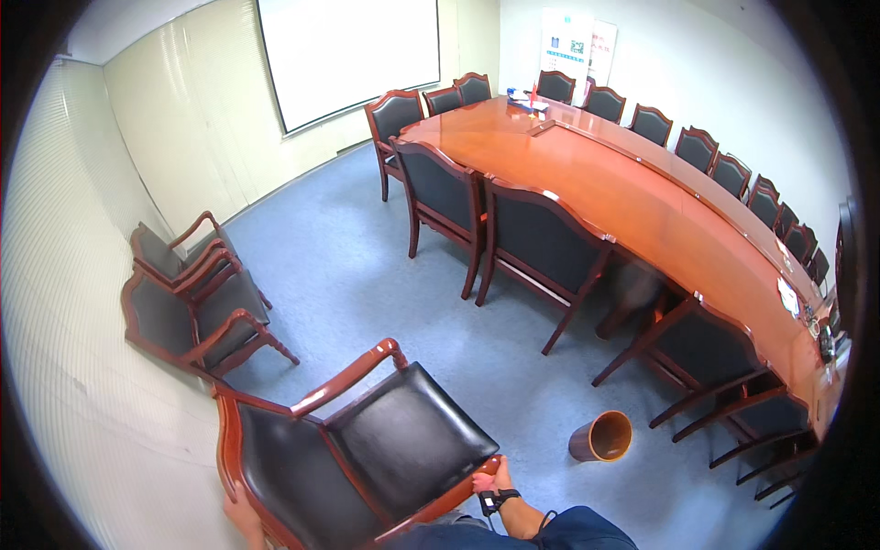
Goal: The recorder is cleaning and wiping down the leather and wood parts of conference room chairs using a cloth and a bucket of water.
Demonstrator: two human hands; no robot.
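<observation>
A wooden armchair with black leather seat and back (412,440) stands right before me at the lower left of the view, its back towards the wall. My left hand (244,512) grips the outer edge of its reddish wooden backrest frame. At the front end of the near armrest is my right hand (491,474), its fingers wrapped round the wood; a black band with a small device is on that wrist. The chair's far armrest (350,378) is untouched. Whether the chair's legs touch the floor is hidden.
Two similar armchairs (230,309) stand along the left wall. A brown waste bin (600,436) is on the blue carpet to the right. Beyond it, a long curved wooden conference table (550,165) has chairs on both sides. A white projection screen (350,55) hangs at the far wall.
</observation>
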